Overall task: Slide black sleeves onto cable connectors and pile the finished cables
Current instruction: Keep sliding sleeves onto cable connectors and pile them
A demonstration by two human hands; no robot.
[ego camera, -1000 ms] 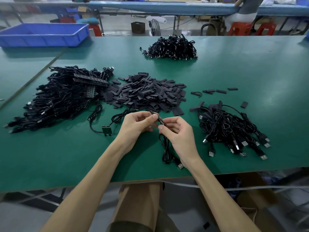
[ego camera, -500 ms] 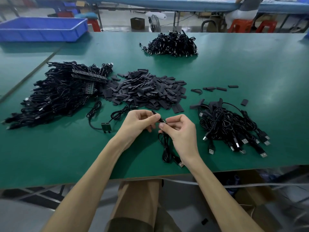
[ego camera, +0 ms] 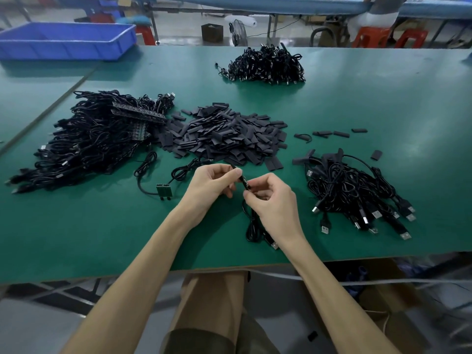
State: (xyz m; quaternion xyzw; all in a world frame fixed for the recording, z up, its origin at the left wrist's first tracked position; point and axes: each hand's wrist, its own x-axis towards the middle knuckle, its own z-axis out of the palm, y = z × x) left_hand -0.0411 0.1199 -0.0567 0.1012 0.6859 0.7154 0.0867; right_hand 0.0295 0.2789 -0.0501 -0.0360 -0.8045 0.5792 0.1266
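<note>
Head cam, centre of frame: my left hand (ego camera: 212,185) pinches the top end of a black sleeve (ego camera: 244,180), and my right hand (ego camera: 273,200) pinches the cable (ego camera: 251,226) just below it, with the rest looped on the green table (ego camera: 76,238). The loose sleeve pile (ego camera: 224,134) sits just above my hands. The finished cables (ego camera: 357,190) are heaped at the right, and another cable heap (ego camera: 97,139) is at the left.

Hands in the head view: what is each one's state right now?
Left hand: closed, pinching the small black tip piece of a thin black cable.
Right hand: closed, pinching that cable just below the tip.
</note>
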